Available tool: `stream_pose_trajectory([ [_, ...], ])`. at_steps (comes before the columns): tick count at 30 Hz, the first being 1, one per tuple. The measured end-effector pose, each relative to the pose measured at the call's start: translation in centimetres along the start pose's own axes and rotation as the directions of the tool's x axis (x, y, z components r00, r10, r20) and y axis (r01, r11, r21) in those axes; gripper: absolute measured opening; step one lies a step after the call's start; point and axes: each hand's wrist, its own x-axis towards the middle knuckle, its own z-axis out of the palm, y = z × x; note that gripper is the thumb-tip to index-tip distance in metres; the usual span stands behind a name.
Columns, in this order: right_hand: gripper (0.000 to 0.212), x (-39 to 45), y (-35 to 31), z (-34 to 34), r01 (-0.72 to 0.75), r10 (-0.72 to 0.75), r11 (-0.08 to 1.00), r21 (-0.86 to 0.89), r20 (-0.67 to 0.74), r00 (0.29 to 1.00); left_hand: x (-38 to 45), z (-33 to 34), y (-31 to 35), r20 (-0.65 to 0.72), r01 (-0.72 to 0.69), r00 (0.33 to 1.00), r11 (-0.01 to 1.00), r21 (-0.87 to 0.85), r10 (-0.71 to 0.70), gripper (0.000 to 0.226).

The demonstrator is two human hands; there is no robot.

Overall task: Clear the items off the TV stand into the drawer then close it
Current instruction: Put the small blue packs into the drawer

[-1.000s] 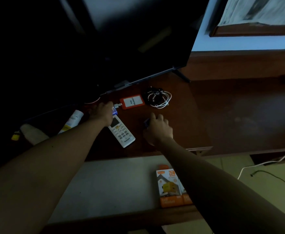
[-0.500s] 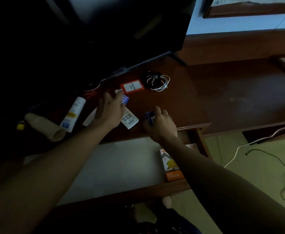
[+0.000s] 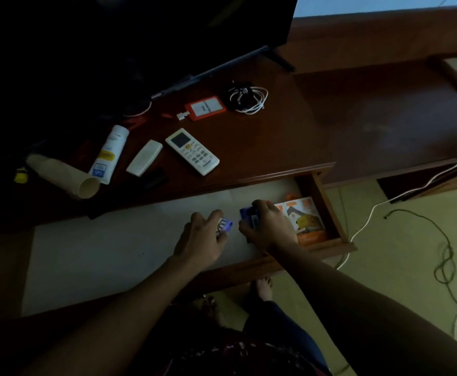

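Observation:
The drawer of the dark wooden TV stand is pulled out, with a pale liner inside. My left hand is low in the drawer, shut on a small white and blue item. Beside it my right hand grips a small blue box. An orange box lies in the drawer's right end. On the stand top lie a white remote, a white cover, a tube, a paper roll, an orange badge holder and coiled cables.
The TV stands at the back of the stand, its foot near the cables. A small dark object lies near the stand's front edge. White and dark cords trail over the green floor at the right. My bare feet are below the drawer.
Both hands have come off the stand top and down into the open drawer, each carrying a small blue item. The camera view has tilted downward.

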Motion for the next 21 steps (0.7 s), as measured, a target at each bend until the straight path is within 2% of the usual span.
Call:
stream_pose_trajectory([
  [3,0.063,-0.1,-0.8,1.1,-0.014,0.017,0.999,-0.049,0.071,0.997,0.9,1.3,-1.2,0.053,0.086,0.995,0.996,-0.025,-0.084,0.042],
  [7,0.059,0.1,-2.0,2.8,0.034,-0.012,0.988,-0.148,0.149,0.989,1.9,2.7,-2.0,0.109,0.196,0.976,0.977,-0.079,-0.187,0.028],
  [10,0.055,0.5,-2.7,3.5,0.057,0.004,0.959,-0.276,0.217,0.976,2.3,3.5,-2.2,0.149,0.254,0.960,0.961,-0.105,-0.238,0.035],
  [14,0.051,1.3,-3.0,4.5,0.079,0.038,0.897,-0.434,0.255,0.966,2.7,4.7,-2.3,0.159,0.271,0.956,0.946,-0.178,-0.245,0.035],
  [17,0.049,1.7,-2.9,5.2,0.114,0.030,0.864,-0.490,0.277,0.960,2.9,5.2,-2.1,0.140,0.284,0.956,0.935,-0.214,-0.258,0.033],
  [21,0.055,2.1,-2.3,5.2,0.143,0.040,0.836,-0.530,0.319,0.947,2.8,5.7,-2.8,0.124,0.214,0.974,0.942,-0.258,-0.188,0.027],
])
